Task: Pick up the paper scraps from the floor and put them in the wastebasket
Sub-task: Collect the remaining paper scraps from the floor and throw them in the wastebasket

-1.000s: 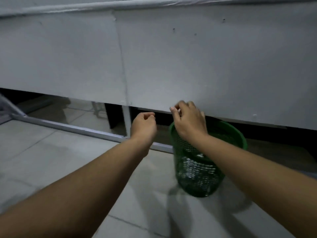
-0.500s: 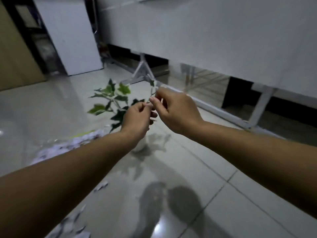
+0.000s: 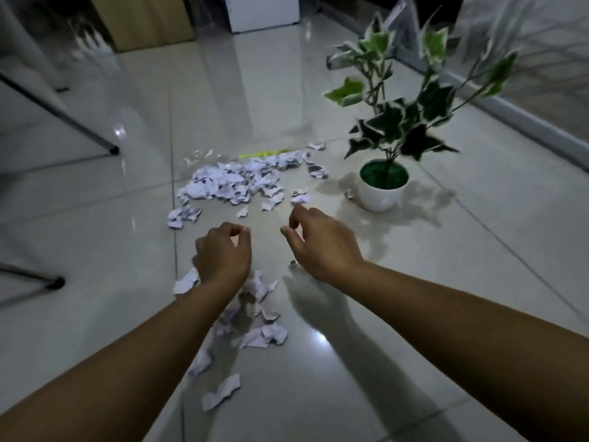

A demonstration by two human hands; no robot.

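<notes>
Under our left wrist and back toward us lie the nearest paper scraps (image 3: pixel 258 334) on the floor (image 3: pixel 382 362), so we judge it best to gather these first, pinching several at once rather than reaching past them. Our left hand (image 3: pixel 223 253) hovers with fingers loosely curled and nothing in it, and our right hand (image 3: pixel 318 242) beside it is likewise relaxed and bare, thumb and forefinger apart. Beyond our fingertips spreads the main heap of scraps (image 3: pixel 237 181), and further right a white pot (image 3: pixel 381 196) holds a leafy plant (image 3: pixel 401 113); no wastebasket shows, so we must turn to find it.
</notes>
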